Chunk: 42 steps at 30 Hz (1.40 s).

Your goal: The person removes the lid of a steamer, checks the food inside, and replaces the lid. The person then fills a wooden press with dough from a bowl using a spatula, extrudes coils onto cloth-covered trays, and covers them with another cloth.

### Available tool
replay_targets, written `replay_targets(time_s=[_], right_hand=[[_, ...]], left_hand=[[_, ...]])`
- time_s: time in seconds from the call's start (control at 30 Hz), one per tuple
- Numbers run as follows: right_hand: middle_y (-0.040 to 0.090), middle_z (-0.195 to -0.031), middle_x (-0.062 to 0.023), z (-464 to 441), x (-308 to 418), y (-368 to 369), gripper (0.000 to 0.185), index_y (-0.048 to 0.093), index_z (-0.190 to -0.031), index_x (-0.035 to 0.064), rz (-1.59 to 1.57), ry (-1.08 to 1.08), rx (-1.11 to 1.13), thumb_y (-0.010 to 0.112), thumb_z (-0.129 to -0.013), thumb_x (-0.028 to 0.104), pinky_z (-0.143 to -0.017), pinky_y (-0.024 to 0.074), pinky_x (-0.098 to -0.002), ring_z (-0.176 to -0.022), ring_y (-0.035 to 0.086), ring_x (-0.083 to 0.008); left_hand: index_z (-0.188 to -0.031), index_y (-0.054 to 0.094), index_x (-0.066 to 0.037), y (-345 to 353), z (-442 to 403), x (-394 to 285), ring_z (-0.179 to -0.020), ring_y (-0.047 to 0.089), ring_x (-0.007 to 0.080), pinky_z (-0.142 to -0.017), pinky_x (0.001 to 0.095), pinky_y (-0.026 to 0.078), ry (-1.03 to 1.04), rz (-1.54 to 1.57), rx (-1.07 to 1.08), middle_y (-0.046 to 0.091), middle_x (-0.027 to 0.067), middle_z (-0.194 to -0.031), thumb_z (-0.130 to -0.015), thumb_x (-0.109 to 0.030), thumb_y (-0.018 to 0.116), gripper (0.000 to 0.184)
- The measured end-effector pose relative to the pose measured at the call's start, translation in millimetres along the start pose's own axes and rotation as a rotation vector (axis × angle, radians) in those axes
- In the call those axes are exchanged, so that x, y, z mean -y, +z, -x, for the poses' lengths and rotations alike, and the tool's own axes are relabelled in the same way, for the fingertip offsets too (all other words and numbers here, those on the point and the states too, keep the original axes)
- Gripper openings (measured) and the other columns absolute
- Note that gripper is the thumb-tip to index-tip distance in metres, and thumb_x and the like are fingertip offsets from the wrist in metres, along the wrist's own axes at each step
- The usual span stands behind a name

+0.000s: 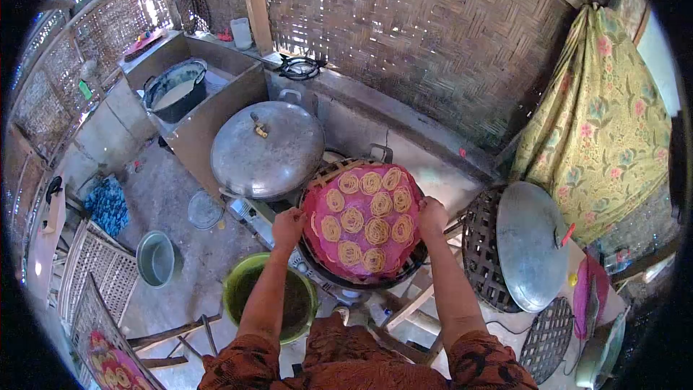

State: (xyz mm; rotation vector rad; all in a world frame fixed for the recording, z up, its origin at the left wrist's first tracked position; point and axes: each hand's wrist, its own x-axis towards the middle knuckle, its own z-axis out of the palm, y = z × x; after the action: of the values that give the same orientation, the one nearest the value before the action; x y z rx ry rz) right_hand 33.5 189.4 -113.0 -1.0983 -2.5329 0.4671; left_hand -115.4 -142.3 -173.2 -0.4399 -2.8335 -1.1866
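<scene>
At the centre of the scene, a round pink sheet (360, 200) bearing yellow noodle-like coils (377, 231) lies over a dark pan (406, 273). The left hand (289, 227) pinches its left edge, the right hand (432, 217) its right. Just beside, far left, stands a lidded pot (267, 150); near left, a green basin (229, 294).

Left hand (288, 228) and right hand (434, 217) pinch a pink cloth (361, 201) bearing yellow coils (376, 230), beside a lidded pot (268, 150).
</scene>
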Motion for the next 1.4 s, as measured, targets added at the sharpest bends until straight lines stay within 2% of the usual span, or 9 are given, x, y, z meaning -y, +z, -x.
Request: replay_targets(time_s=[0.23, 0.37, 0.57, 0.7, 0.77, 1.03, 1.2, 1.27, 1.4], right_hand=[[0.066, -0.090, -0.0153, -23, -41, 52, 0.020, 0.068, -0.093, 0.0128, 0.076, 0.206, 0.097, 0.055, -0.083, 0.025, -0.074, 0.0510, -0.0424, -0.085, 0.064, -0.0337], [0.065, -0.094, -0.0187, -15, -55, 55, 0.024, 0.067, -0.095, 0.0042, 0.239, -0.093, 0.173, 0.055, -0.083, 0.022, -0.077, 0.0503, -0.0405, -0.086, 0.063, -0.0337], [0.062, -0.094, -0.0186, -14, -77, -151, 0.014, 0.064, -0.086, 0.0033, -0.213, 0.026, -0.287, 0.057, -0.082, 0.015, -0.081, 0.0481, -0.0418, -0.087, 0.061, -0.0350], [0.060, -0.101, -0.0188, -40, -240, -237, 0.026, 0.065, -0.090, 0.0031, 0.644, 0.193, -0.945, 0.051, -0.088, 0.025, -0.088, 0.0426, -0.0468, -0.098, 0.056, -0.0362], [0.060, -0.104, -0.0191, -45, -323, -245, 0.031, 0.063, -0.104, 0.0058, 0.827, 0.319, -0.531, 0.047, -0.090, 0.028, -0.088, 0.0430, -0.0476, -0.101, 0.054, -0.0377], [0.061, -0.112, -0.0175, -97, -495, -243, 0.034, 0.058, -0.113, 0.0042, 0.459, 0.495, -0.268, 0.045, -0.092, 0.027, -0.072, 0.0503, -0.0445, -0.082, 0.064, -0.0373], [0.063, -0.102, -0.0128, -105, -462, -293, 0.037, 0.057, -0.113, -0.0020, 0.263, 0.240, -0.270, 0.046, -0.093, 0.026, -0.073, 0.0483, -0.0380, -0.086, 0.060, -0.0265], [0.062, -0.096, -0.0109, -99, -414, -316, 0.034, 0.056, -0.114, -0.0034, -0.594, 0.305, -0.291, 0.045, -0.094, 0.022, -0.071, 0.0478, -0.0332, -0.080, 0.058, -0.0228], [0.060, -0.083, -0.0079, -91, -396, -370, 0.033, 0.056, -0.112, -0.0029, -0.192, 0.083, -0.507, 0.047, -0.094, 0.024, -0.063, 0.0457, -0.0298, -0.071, 0.054, -0.0181]], left_hand=[[-0.086, 0.068, -0.013, 22, -13, 31, -0.076, 0.062, 0.0344, -0.064, 0.0444, 0.048, -0.076, -0.030, 0.033, 0.066, 0.0125, -0.079, -0.077, -0.030, 0.065, 0.020], [-0.096, 0.066, -0.007, 23, -9, 40, -0.084, 0.062, 0.0317, -0.073, 0.0406, 0.048, -0.014, 0.053, 0.028, 0.065, 0.0137, -0.086, -0.077, -0.026, 0.066, 0.026], [-0.109, 0.060, -0.003, 34, 29, 143, -0.082, 0.061, 0.0269, -0.076, 0.0372, 0.047, -0.178, 0.178, -0.101, 0.064, 0.0139, -0.094, -0.082, -0.027, 0.064, 0.036], [-0.117, 0.055, -0.006, 56, 82, 226, -0.072, 0.058, 0.0193, -0.062, 0.0349, 0.047, -0.567, 0.562, 0.180, 0.063, 0.0100, -0.097, -0.087, -0.036, 0.060, 0.043], [-0.119, 0.052, -0.010, 44, 103, 228, -0.067, 0.055, 0.0147, -0.055, 0.0297, 0.044, -0.951, 0.953, 0.431, 0.062, 0.0064, -0.097, -0.089, -0.038, 0.056, 0.041], [-0.107, 0.054, -0.011, 53, 124, 163, -0.062, 0.051, 0.0128, -0.053, 0.0272, 0.042, -1.032, 1.037, 0.214, 0.057, 0.0000, -0.087, -0.092, -0.039, 0.050, 0.032], [-0.134, 0.040, -0.012, 63, 83, 181, -0.109, 0.047, 0.0207, -0.089, 0.0344, 0.036, -0.852, 1.189, 0.321, 0.045, 0.0045, -0.133, -0.091, -0.060, 0.031, 0.065], [-0.139, 0.035, -0.012, 63, 57, 174, -0.116, 0.042, 0.0224, -0.096, 0.0362, 0.031, -0.869, 1.253, 0.354, 0.039, 0.0030, -0.141, -0.090, -0.065, 0.027, 0.073], [-0.142, 0.026, -0.014, 60, 19, 142, -0.120, 0.041, 0.0248, -0.100, 0.0435, 0.029, -0.886, 1.499, 0.320, 0.040, 0.0054, -0.140, -0.086, -0.071, 0.027, 0.080]])
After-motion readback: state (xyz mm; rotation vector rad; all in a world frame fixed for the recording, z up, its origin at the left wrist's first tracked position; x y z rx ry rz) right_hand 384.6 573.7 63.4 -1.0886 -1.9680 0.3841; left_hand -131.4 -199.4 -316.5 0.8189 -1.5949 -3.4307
